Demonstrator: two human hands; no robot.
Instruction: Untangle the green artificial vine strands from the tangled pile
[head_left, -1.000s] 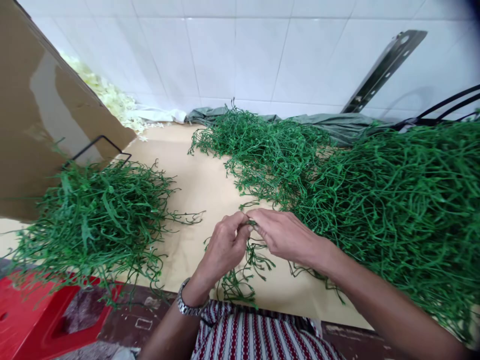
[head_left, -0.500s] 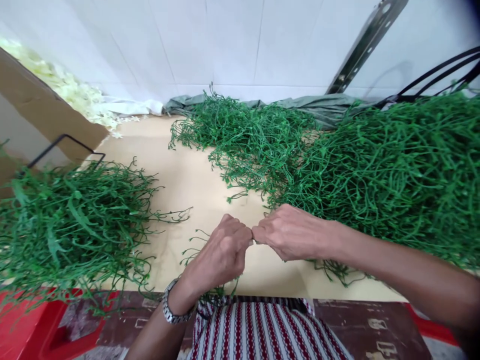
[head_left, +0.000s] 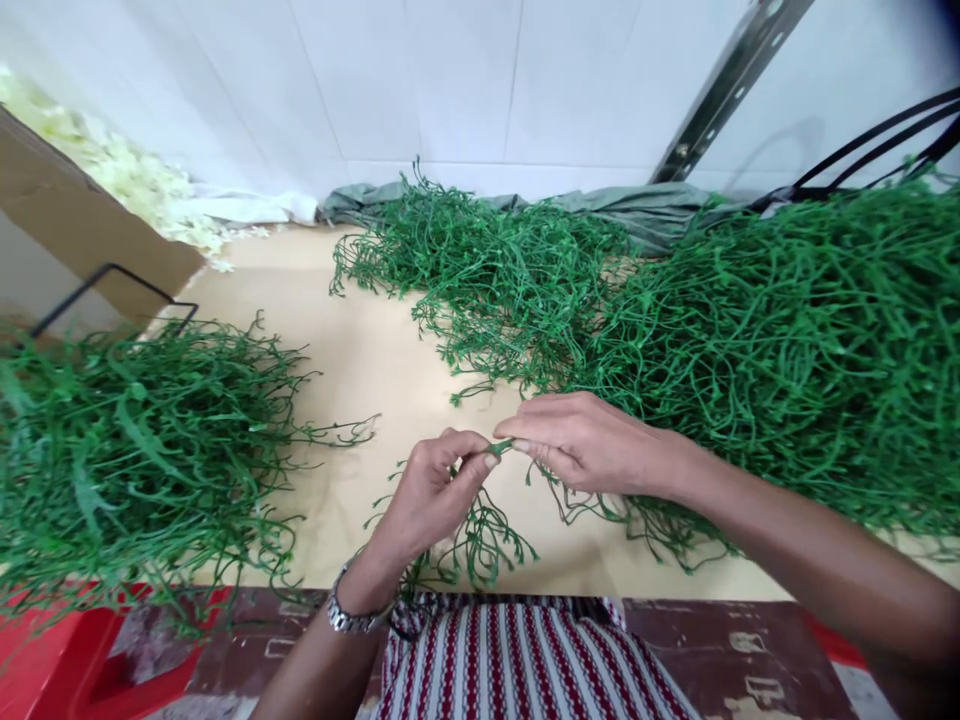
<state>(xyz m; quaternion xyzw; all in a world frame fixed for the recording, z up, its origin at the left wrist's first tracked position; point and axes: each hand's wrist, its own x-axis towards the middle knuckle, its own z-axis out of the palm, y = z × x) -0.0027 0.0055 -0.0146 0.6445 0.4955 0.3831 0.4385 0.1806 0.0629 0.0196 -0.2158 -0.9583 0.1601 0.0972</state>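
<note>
Near the front of the table my two hands meet over a green plastic plant stem [head_left: 501, 446]. My left hand [head_left: 439, 490] pinches one end between thumb and forefinger, and thin curly green sprigs [head_left: 487, 540] hang below it. My right hand [head_left: 585, 442] pinches the other end, its thumb and fingers closed together. A few dark, thin stems trail under the right palm. Just behind the right hand lies a large heap of green artificial stems [head_left: 787, 360], which runs into a smaller heap [head_left: 495, 260] at the back.
Another pile of green sprigs [head_left: 150, 450] covers the table's left side, beside a cardboard box [head_left: 82, 200] and a bent black wire [head_left: 112, 270]. Pale yellow petals [head_left: 120, 160] lie behind the box. A metal post [head_left: 720, 100] and black cables [head_left: 877, 140] stand by the white wall.
My hands have opened out from closed fists, so the green stem between the fingertips now shows. The left hand has turned, and its hanging sprigs have come into sight.
</note>
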